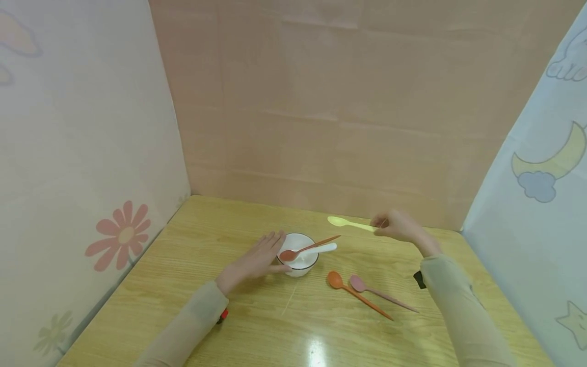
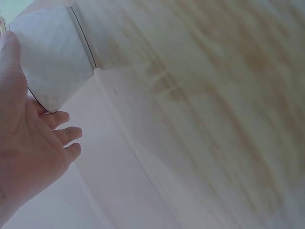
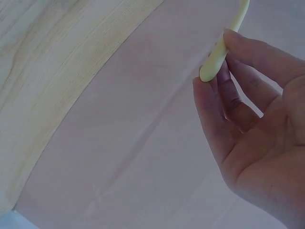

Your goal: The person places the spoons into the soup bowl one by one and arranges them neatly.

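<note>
A light wooden table [image 1: 192, 255] with a glossy top carries a white bowl [image 1: 300, 265] near its middle. Just right of the bowl, an orange spoon [image 1: 355, 293] and a pink spoon [image 1: 380, 294] lie side by side on the wood.

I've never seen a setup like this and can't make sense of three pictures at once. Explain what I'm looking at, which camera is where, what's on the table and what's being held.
No machine here: a person works with two bare hands at a wooden table walled by cloth screens. The wide picture comes from a camera on the head; the other two come from cameras on each wrist.

The left hand lies flat, fingers straight, against a white bowl. In the bowl rest a red spoon and a white spoon. The right hand pinches the handle of a yellow spoon, held in the air. An orange spoon and a pink spoon lie on the table.
</note>
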Demonstrator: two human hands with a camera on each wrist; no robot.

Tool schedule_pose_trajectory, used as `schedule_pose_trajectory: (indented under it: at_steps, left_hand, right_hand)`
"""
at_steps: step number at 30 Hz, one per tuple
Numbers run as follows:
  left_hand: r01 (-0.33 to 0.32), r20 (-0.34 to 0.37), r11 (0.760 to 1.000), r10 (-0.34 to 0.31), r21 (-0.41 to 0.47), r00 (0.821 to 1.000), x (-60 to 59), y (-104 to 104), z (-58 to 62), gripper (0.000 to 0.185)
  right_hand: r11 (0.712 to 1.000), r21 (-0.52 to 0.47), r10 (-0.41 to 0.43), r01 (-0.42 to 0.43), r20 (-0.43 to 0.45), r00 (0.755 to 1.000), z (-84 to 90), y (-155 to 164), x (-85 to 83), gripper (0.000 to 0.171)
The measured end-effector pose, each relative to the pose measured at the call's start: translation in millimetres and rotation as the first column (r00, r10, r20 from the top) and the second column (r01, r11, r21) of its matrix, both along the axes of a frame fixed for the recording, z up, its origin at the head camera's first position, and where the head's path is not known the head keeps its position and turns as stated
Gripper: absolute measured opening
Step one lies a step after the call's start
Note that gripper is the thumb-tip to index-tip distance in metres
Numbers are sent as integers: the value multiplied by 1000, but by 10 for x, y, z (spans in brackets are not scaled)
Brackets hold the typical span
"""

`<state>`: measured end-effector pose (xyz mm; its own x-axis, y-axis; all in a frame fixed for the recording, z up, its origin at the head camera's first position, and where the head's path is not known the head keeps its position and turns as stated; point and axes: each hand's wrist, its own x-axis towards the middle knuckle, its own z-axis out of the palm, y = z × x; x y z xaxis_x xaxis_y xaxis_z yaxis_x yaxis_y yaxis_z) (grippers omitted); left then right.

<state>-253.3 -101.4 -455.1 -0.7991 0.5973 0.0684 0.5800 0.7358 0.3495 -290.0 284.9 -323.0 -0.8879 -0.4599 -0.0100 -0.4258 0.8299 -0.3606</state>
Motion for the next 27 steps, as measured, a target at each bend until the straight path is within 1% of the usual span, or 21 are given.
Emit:
schedule_pose_trajectory:
  at_steps: [6, 13, 20, 27]
  left_hand:
    - [1, -3, 1000, -1, 3, 1000, -4, 10, 6, 97]
    - [1, -1, 1000, -1, -4, 1000, -6, 11, 1, 98]
    - [-3, 12, 1000, 3, 6, 1000, -4, 9, -18, 98]
    - [1, 17, 1000, -1, 4, 1000, 9, 12, -4, 98]
  right_hand:
    - [999, 45, 16, -16, -11, 1000, 24, -140, -45, 20]
    - [996, 44, 78, -77, -8, 997, 62, -314, -66, 19]
    - [992, 58, 108, -109, 6, 994, 50, -444, -106, 17]
    - [987, 62, 147, -147, 10, 989, 48, -538, -136, 14]
